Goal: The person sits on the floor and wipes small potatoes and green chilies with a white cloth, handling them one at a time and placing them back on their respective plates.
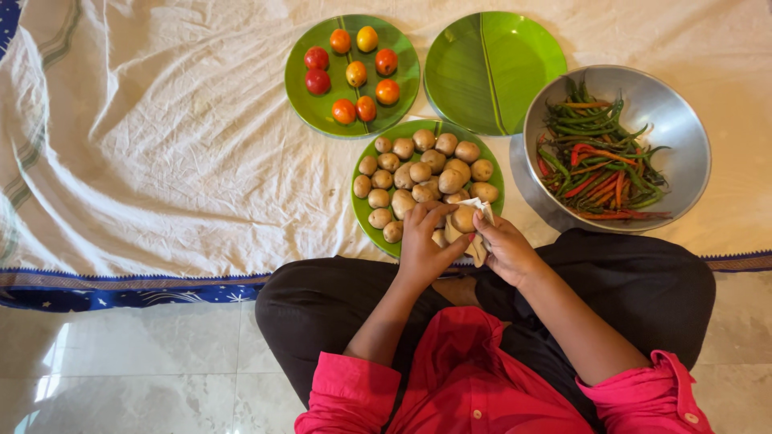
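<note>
Head view: a potato (463, 218) is held between both hands over the near edge of the green plate of potatoes (366, 215). The left hand (424, 245) is curled round the potato's left side; the right hand (507, 251) is closed on a pale cloth (480, 238) pressed against it, approx. at the plate rim.

Risks, as judged: the potato is gripped by fingertips only, so it could slip and drop onto the pile, and neighbours could be knocked off the plate onto the white sheet (161, 145). The cloth hangs loose w/ a trailing end, which could snag other potatoes. The steel bowl of chillies (683, 137) sits just beside the right elbow's path and could be nudged. The plate of tomatoes (301, 96) and the bare green plate (515, 64) lie farther off, so less exposed.
</note>
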